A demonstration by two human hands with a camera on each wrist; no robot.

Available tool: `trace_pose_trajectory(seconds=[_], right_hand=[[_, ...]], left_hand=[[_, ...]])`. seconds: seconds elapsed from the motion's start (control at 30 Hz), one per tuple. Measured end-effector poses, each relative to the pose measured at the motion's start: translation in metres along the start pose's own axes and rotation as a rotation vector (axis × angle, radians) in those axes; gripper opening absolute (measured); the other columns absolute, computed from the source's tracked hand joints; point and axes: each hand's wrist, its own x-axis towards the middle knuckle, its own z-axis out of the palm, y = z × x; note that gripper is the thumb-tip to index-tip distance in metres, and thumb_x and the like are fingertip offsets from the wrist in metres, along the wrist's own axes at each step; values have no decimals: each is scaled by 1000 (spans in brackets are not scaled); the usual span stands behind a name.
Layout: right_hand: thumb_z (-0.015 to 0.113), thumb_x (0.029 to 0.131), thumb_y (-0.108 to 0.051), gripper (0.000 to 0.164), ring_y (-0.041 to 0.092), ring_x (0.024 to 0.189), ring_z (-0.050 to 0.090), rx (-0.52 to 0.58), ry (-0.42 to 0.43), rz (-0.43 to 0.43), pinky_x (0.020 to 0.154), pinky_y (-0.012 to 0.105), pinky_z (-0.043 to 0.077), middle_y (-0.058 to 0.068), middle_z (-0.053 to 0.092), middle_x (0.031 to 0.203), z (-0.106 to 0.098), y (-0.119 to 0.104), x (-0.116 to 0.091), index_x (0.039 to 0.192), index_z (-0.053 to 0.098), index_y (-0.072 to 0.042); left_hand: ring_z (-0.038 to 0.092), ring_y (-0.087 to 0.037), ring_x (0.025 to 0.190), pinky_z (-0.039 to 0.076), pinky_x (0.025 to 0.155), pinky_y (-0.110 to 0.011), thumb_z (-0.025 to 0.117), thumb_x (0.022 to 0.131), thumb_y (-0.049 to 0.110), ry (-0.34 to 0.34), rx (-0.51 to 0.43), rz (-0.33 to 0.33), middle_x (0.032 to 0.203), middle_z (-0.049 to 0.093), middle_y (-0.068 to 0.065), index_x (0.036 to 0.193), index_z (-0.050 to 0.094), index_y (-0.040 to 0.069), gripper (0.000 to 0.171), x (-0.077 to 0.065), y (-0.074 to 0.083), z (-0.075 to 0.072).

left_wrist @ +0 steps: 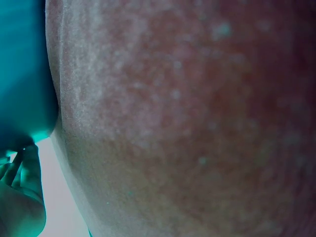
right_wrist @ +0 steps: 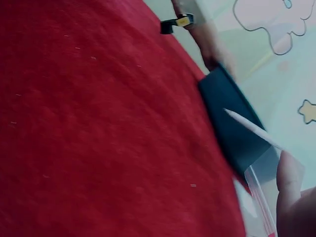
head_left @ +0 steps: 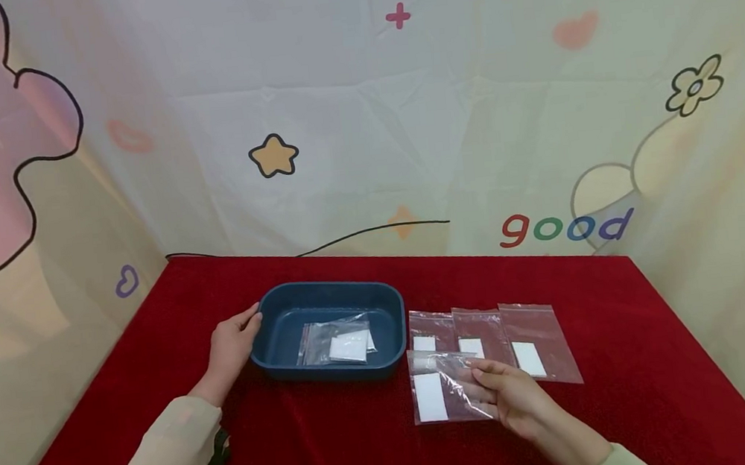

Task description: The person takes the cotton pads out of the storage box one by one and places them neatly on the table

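A dark blue basin (head_left: 332,373) stands on the red cloth, with clear zip bags (head_left: 318,335) holding white pieces inside it. My left hand (head_left: 234,345) grips the basin's left end by the rim; the left wrist view shows its fingers (left_wrist: 30,168) against the basin wall (left_wrist: 24,74). Right of the basin, my right hand (head_left: 513,399) pinches the edge of a clear zip bag (head_left: 459,396) with a white rectangle in it. In the right wrist view, the thumb (right_wrist: 289,180) presses on this bag (right_wrist: 259,192), and the basin (right_wrist: 232,118) appears beyond it.
Several more zip bags with white rectangles lie in a row right of the basin: one bag (head_left: 435,321) partly behind the held one, a middle bag (head_left: 482,323) and a right bag (head_left: 551,335). A patterned curtain (head_left: 348,115) hangs behind the red cloth (head_left: 326,446).
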Motion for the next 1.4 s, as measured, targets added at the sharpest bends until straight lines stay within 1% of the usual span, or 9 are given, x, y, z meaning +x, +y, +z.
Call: trace_pose_trajectory(seconds=[0.1,0.23,0.47,0.6,0.73,0.9,1.03,1.27,1.4], right_hand=[[42,109,-8,23,1,89,74,0,-6,34,80,22,62,-13,76,100,-1,8,1,125,58,-8],[42,109,-6,40,0,93,74,3,1,71,81,20,61,-12,76,104,-1,17,-1,147,44,7],[42,108,-3,54,4,95,75,89,-11,128,85,22,62,-7,76,104,4,28,-10,156,23,13],[42,108,-2,55,5,93,75,91,7,137,84,25,63,-7,76,103,6,34,-14,156,22,14],[45,106,-1,44,5,89,75,-34,85,87,79,31,65,-6,77,101,6,38,-15,147,41,15],[51,103,-2,35,4,75,73,-230,164,46,66,25,63,-5,80,95,2,35,-13,134,58,13],[55,101,-4,33,5,71,70,-376,152,18,60,22,61,-2,79,90,-2,30,-12,127,61,16],[65,96,-6,23,8,60,66,-656,163,-44,56,28,61,1,73,74,-10,24,-10,106,68,14],[68,94,-6,19,7,56,63,-744,127,-70,54,29,61,1,72,70,-13,22,-9,97,71,13]], left_hand=[[45,-37,147,45,117,-51,49,109,22,6,1,6,156,46,-20,151,47,2,47,0,0,0],[45,-37,146,45,117,-51,49,109,22,5,7,7,156,46,-20,151,47,2,47,0,0,-1],[44,-38,146,44,117,-52,50,109,22,1,8,4,156,46,-20,151,47,2,47,0,-1,-2],[45,-38,146,45,117,-51,50,109,21,6,3,2,155,46,-20,151,47,2,46,1,-1,-2],[45,-37,147,45,117,-51,50,109,21,9,1,0,155,46,-20,151,47,2,46,1,-1,-1],[44,-37,147,45,117,-50,50,109,22,1,-2,-5,156,46,-20,151,47,2,47,2,-2,0],[45,-36,146,45,117,-50,50,109,22,4,-1,0,155,46,-20,151,47,3,46,2,-2,1],[45,-37,146,45,117,-50,49,109,21,5,1,9,155,46,-20,151,47,2,46,1,-1,1],[44,-37,147,45,117,-50,49,109,21,3,4,5,156,46,-20,151,47,2,46,1,0,0]])
